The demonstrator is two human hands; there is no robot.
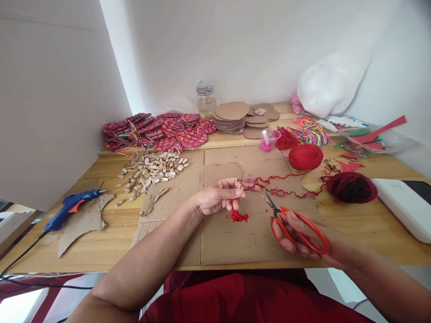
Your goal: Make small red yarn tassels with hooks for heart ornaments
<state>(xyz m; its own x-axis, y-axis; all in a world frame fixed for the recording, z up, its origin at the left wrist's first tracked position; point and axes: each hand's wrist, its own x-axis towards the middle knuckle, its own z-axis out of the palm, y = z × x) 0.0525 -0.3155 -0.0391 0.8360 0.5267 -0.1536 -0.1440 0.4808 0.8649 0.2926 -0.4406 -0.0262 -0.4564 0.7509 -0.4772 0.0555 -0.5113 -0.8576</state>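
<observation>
My left hand (218, 196) is closed in a pinch on a small red yarn tassel (237, 216), which hangs below its fingers. A crinkled red yarn strand (283, 190) runs from the fingertips to a dark red yarn ball (352, 187) on the right. My right hand (299, 235) grips orange-handled scissors (296, 224), whose blades point up-left toward the strand. Both hands hover over a flat cardboard sheet (235, 242) on the wooden table (107, 242).
A bright red yarn ball (305, 156) and a pink cup (269, 139) lie behind the hands. A blue glue gun (72, 207) rests at left near a pile of seeds (151, 168). Cardboard discs (232, 116), red woven pieces (168, 130), a bottle (205, 98) and a white device (402, 204) surround the work.
</observation>
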